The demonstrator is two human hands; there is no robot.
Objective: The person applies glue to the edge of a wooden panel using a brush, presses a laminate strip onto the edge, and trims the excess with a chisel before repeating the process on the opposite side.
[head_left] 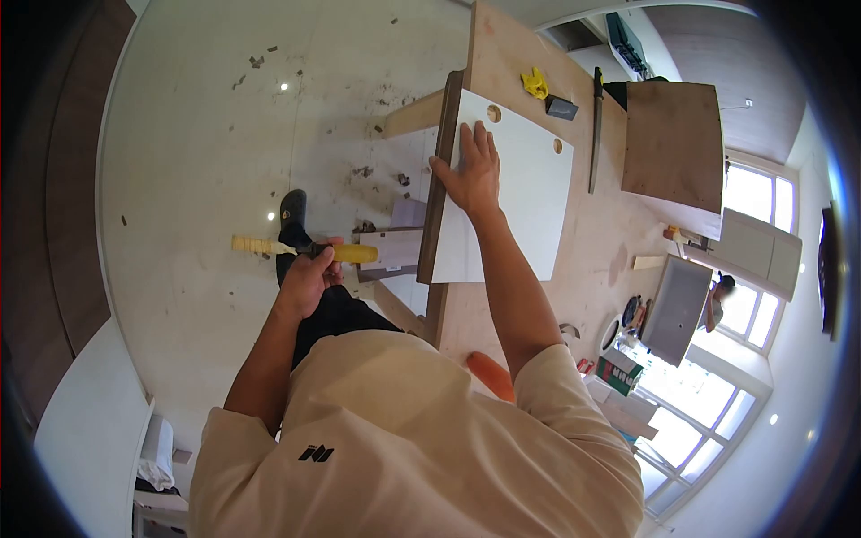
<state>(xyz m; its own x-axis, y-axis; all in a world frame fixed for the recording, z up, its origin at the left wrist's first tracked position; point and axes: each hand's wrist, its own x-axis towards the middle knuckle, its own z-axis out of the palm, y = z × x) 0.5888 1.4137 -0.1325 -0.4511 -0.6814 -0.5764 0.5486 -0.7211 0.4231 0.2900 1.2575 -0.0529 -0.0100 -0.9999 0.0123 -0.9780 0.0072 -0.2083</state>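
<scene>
My right hand (473, 175) lies palm down on a white panel (529, 211), fingers stretched out and thumb at its dark brown edge strip (441, 170). Two round holes are cut near the panel's far end. The panel rests on a wooden workbench (489, 54), along its left edge. Away from the bench, over the floor, my left hand (309, 278) is closed around the middle of a hand tool (363, 254). One end of this tool is smooth and yellow, the other pale and banded as if wrapped; my fingers hide part of it, and its kind I cannot tell.
On the bench are a yellow item (535, 82), a dark block (562, 108) and a long handsaw (596, 134). A brown box-like cabinet (673, 139) stands beyond. Scraps litter the floor (197, 179). Another person (717, 300) is by the windows at far right.
</scene>
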